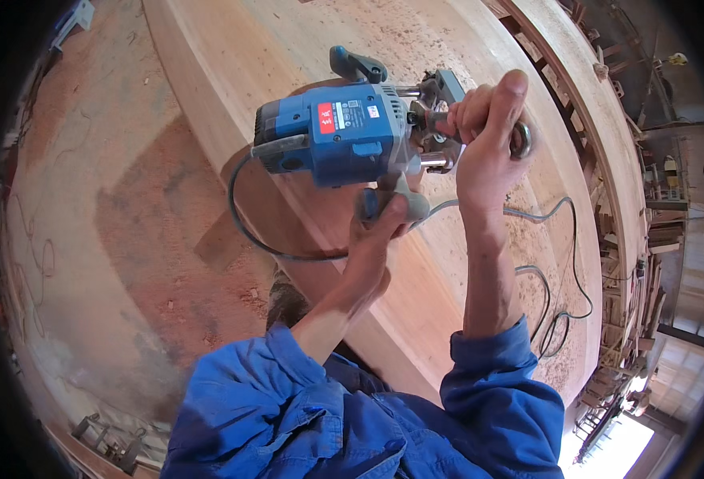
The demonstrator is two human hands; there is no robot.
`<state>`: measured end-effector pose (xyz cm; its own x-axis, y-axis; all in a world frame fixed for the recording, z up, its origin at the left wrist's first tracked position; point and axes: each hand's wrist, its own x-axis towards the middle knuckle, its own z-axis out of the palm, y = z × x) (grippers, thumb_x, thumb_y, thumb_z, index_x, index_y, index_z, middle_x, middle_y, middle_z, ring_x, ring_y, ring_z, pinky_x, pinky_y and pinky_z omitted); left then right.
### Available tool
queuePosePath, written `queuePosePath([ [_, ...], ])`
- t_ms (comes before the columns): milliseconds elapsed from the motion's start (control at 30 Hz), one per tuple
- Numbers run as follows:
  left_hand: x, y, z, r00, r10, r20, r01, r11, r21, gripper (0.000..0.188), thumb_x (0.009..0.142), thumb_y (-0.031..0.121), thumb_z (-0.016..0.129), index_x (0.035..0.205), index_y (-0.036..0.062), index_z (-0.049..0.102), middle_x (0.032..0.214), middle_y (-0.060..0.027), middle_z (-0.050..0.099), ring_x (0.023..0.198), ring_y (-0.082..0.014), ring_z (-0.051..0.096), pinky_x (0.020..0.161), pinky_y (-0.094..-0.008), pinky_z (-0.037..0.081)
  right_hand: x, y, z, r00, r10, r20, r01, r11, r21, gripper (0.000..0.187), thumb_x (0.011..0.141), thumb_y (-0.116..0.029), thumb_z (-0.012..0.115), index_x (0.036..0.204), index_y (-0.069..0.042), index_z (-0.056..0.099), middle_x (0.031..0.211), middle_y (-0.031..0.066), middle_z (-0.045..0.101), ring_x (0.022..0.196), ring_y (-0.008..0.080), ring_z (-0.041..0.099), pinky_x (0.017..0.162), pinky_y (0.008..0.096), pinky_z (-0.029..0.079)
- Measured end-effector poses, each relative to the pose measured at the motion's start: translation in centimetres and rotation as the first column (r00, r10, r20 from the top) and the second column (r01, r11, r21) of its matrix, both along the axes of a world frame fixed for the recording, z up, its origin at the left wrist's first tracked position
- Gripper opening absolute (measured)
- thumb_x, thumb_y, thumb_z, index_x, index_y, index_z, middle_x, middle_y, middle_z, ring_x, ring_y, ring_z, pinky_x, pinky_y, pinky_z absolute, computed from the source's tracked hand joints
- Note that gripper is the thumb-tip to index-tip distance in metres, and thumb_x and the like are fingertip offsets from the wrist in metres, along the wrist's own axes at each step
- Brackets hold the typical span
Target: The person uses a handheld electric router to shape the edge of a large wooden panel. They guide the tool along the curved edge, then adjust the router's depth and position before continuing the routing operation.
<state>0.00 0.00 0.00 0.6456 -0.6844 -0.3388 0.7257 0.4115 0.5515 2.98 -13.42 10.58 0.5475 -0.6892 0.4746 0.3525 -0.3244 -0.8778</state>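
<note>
A blue plunge router [344, 132] is tipped on its side above the wooden slab, motor end to the left and base plate [452, 88] to the right. Whether it rests fully on the wood cannot be told. My left hand [380, 231] is closed round its near side handle [404, 206]; the far handle [357, 64] is free. Between motor and base, my right hand [487, 144] grips a dark metal wrench [521, 140], thumb raised. One end of the wrench sticks out by my palm; the other reaches toward the router's collet, partly hidden by my fingers.
The large wooden slab [424, 295] carries sawdust and chips. A black power cord [240, 215] loops from the router, under my arms, and coils at the slab's right [563, 319]. Dusty floor [152, 263] lies left; stacked timber [607, 239] stands along the right.
</note>
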Motion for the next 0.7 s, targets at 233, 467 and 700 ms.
queuePosePath([
  [233, 0.1, -0.4, -0.7, 0.995, 0.07, 0.065, -0.073, 0.997, 0.037, 0.05, 0.093, 0.031, 0.073, 0.131, 0.0085, 0.05, 0.128, -0.0091, 0.06, 0.11, -0.0183, 0.063, 0.092, -0.0354, 0.052, -0.2, 0.9, 1.1, 0.999, -0.011, 0.035, 0.011, 1.0, -0.01, 0.055, 0.103, -0.041, 0.055, 0.065, -0.002, 0.058, 0.058, -0.0005, 0.053, 0.055, 0.006, 0.044, 0.052, 0.0234, 0.032],
  [467, -2.0, 1.0, 1.0, 0.925, 0.323, 0.198, -0.368, 0.89, 0.267, 0.036, 0.09, 0.013, 0.075, 0.118, 0.0004, 0.057, 0.104, -0.0063, 0.063, 0.098, -0.0167, 0.062, 0.086, -0.0306, 0.05, -0.5, 0.5, 1.2, 0.996, -0.013, -0.089, 0.006, 0.997, -0.079, 0.073, 0.104, -0.055, 0.042, 0.054, -0.003, 0.054, 0.053, -0.0002, 0.051, 0.052, 0.0068, 0.042, 0.051, 0.0251, 0.029],
  [700, 0.4, 0.6, 7.1, -0.426, -0.456, 0.781, -0.496, 0.84, 0.22, 0.023, 0.08, 0.01, 0.071, 0.098, -0.0024, 0.064, 0.115, -0.0199, 0.059, 0.113, -0.0347, 0.059, 0.107, -0.0511, 0.043, -0.4, 0.7, 1.9, 0.99, -0.076, -0.12, 0.065, 0.993, -0.096, 0.072, 0.106, -0.05, 0.042, 0.054, -0.002, 0.054, 0.049, 0.0004, 0.05, 0.05, 0.0072, 0.044, 0.05, 0.0251, 0.033],
])
